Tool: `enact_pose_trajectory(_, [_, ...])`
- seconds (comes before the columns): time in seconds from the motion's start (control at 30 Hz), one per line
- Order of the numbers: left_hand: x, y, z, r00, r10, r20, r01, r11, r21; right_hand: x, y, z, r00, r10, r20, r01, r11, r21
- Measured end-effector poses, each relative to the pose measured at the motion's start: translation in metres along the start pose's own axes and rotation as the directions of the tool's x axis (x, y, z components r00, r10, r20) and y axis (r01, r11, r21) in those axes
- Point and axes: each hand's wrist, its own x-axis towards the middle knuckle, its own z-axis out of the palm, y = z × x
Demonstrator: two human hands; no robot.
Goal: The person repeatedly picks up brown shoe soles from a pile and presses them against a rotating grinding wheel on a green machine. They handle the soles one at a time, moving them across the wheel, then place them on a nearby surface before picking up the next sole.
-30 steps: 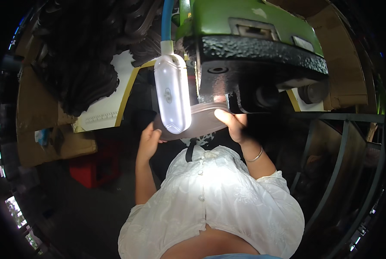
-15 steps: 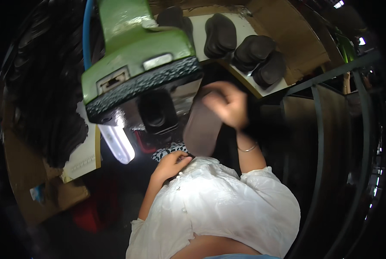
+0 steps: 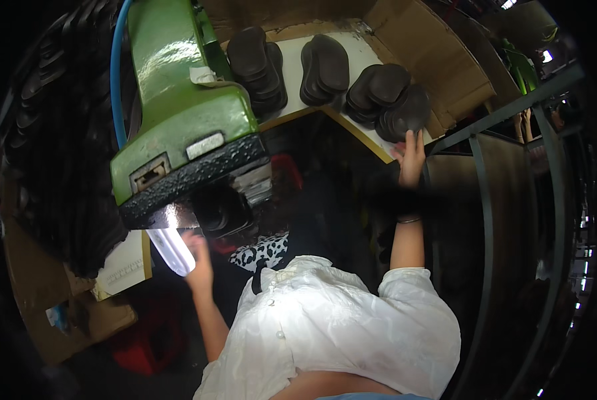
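My right hand reaches up to the rightmost stack of dark shoe soles. Its fingers are stretched out, with the tips against the near end of that stack. Left of it stand more stacks of soles, among them a middle one and one beside the machine. My left hand is raised next to the glowing white lamp, below the head of the green machine. Its fingers are blurred and partly covered by the lamp, so what they hold, if anything, is unclear.
The soles rest on a white board with cardboard walls around it. Along the right runs a dark metal frame. A big heap of dark soles fills the left side. A red stool stands low at left.
My right hand has carried a sole from my lap up to the rightmost stack. My left hand has moved left from my lap to the lamp. The view has shifted slightly.
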Motion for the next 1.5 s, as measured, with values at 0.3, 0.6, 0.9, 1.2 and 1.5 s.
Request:
enact_pose_trajectory(0.3, [0.054, -0.131, -0.132, 0.787, 0.282, -0.550, 0.258, 0.659, 0.706, 0.097, -0.005, 0.004, 0.945, 0.107, 0.309, -0.180, 0.959, 0.217])
enact_pose_trajectory(0.6, [0.059, -0.139, -0.121, 0.825, 0.242, -0.511, 0.226, 0.687, 0.690, 0.151, 0.008, 0.091, 0.823, 0.224, 0.522, -0.306, 0.949, 0.075])
enact_pose_trajectory(0.9, [0.057, -0.117, -0.134, 0.834, 0.021, -0.552, 0.413, 0.640, 0.648, 0.141, 0.010, 0.125, 0.825, 0.094, 0.557, -0.259, 0.939, 0.225])
enact_pose_trajectory(1.2, [0.142, -0.033, -0.149, 0.680, 0.497, -0.540, 0.017, 0.725, 0.688, 0.089, 0.026, 0.086, 0.829, 0.016, 0.559, -0.359, 0.782, 0.510])
enact_pose_trajectory(1.5, [0.210, 0.020, -0.164, 0.552, 0.693, -0.463, -0.293, 0.682, 0.671, 0.070, 0.043, 0.062, 0.868, 0.060, 0.493, -0.351, 0.777, 0.523])
